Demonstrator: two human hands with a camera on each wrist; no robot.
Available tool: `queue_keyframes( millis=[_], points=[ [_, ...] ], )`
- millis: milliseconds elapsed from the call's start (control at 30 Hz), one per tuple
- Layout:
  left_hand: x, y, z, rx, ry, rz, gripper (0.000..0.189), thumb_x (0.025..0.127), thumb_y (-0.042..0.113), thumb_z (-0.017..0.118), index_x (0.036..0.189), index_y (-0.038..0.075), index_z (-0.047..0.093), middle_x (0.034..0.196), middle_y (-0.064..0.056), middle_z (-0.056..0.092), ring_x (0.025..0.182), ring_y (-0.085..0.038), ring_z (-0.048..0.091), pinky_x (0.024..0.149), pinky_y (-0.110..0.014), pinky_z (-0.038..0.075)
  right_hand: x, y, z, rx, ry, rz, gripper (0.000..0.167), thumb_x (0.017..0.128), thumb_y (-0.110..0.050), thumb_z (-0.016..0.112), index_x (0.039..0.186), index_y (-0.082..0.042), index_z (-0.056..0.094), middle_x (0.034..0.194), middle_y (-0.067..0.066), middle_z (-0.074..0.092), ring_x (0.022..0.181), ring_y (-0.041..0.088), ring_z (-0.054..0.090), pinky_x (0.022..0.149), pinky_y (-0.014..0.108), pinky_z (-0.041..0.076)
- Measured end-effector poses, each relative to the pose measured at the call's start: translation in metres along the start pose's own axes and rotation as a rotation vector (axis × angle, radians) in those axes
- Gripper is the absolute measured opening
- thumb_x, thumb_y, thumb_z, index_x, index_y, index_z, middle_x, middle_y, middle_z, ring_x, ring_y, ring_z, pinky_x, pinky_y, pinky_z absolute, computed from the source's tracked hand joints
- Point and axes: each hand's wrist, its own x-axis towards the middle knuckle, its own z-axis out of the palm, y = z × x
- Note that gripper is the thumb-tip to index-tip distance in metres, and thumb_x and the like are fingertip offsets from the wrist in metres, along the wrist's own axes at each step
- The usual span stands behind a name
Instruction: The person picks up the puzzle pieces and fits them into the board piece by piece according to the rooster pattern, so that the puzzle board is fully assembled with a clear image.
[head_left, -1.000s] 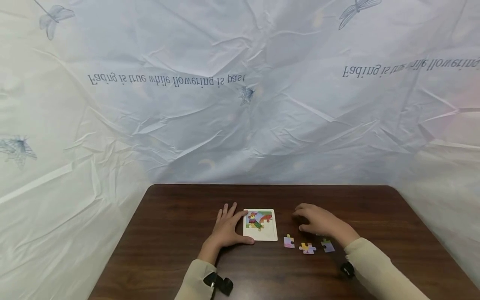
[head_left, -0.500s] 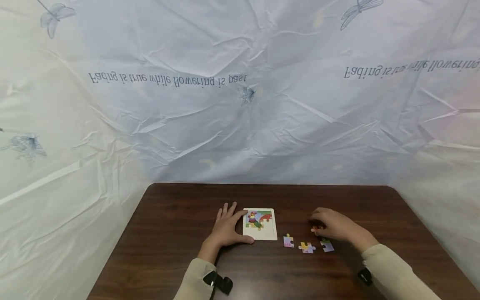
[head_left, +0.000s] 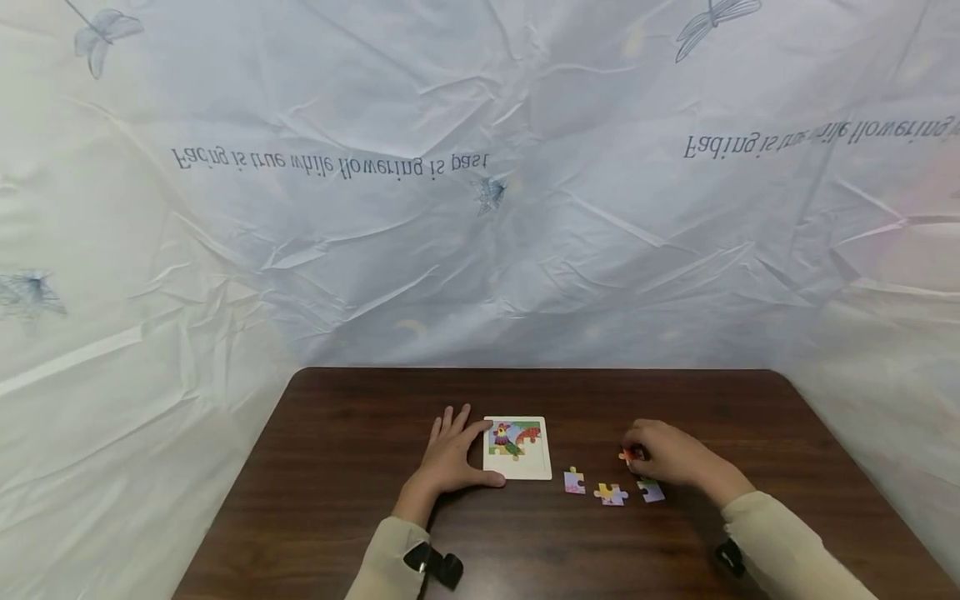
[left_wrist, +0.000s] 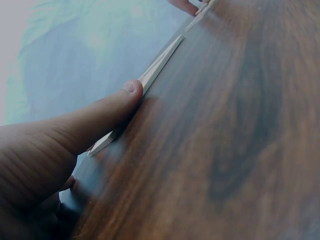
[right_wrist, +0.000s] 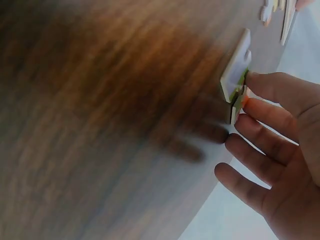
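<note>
A red-orange puzzle piece (head_left: pixel 626 457) is at the fingertips of the right hand (head_left: pixel 671 452), on the right part of the tabletop (head_left: pixel 360 483); thumb and forefinger pinch it, the other fingers lightly bent. The right wrist view shows a lilac-and-green piece (right_wrist: pixel 237 75) pressed close against it, right by the thumb, so the two crowd each other and their edges are hard to separate there. In the head view the hand partly covers both.

Nearer the middle lie a yellow-and-lilac piece (head_left: pixel 611 494) and, left of it, a lilac piece (head_left: pixel 574 481), both flat and apart, close to the near right corner of the white puzzle board (head_left: pixel 528 468). The board carries a partly filled rooster picture along its far side. The left hand (head_left: pixel 450 457) is spread at its left edge, thumb and forefinger touching it, gripping nothing. Black wrist straps (head_left: pixel 433 567) sit over pale sleeves (head_left: pixel 386 558), and a wrinkled, printed sheet (head_left: pixel 480 250) hangs behind the tabletop.

A second ago the right hand was farther left, nearer the board; it is now to the right, with the red-orange piece showing. The left hand and board have stayed together.
</note>
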Motion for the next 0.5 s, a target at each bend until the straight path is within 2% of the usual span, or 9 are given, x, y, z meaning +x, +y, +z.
queue_keyframes(
  millis=[233, 333, 500],
  points=[
    [-0.005, 0.003, 0.001, 0.002, 0.006, -0.006, 0.102, 0.075, 0.064, 0.09, 0.159, 0.023, 0.05, 0.173, -0.021, 0.019, 0.16, -0.05, 0.004, 0.127, -0.066, 0.005, 0.0, -0.004, 0.004, -0.051, 0.006, 0.041, 0.013, 0.087, -0.013, 0.08, 0.097, -0.009, 0.073, 0.089, -0.005, 0.056, 0.068, 0.005, 0.044, 0.058, 0.028, 0.041],
    [-0.008, 0.005, 0.001, 0.002, 0.006, -0.009, 0.102, 0.075, 0.064, 0.09, 0.159, 0.023, 0.05, 0.173, -0.021, 0.019, 0.16, -0.05, 0.004, 0.127, -0.066, 0.005, 0.0, -0.006, 0.005, -0.079, 0.015, 0.029, 0.013, 0.085, -0.013, 0.081, 0.092, -0.012, 0.07, 0.085, -0.006, 0.054, 0.066, 0.006, 0.042, 0.056, 0.027, 0.038],
    [-0.013, 0.008, 0.003, -0.002, 0.008, -0.014, 0.101, 0.075, 0.063, 0.09, 0.159, 0.022, 0.05, 0.173, -0.021, 0.02, 0.159, -0.05, 0.004, 0.127, -0.066, 0.005, 0.002, -0.009, 0.005, -0.116, 0.07, -0.019, 0.011, 0.085, -0.013, 0.08, 0.091, -0.012, 0.07, 0.082, -0.006, 0.056, 0.062, 0.004, 0.04, 0.055, 0.026, 0.037]
  ],
)
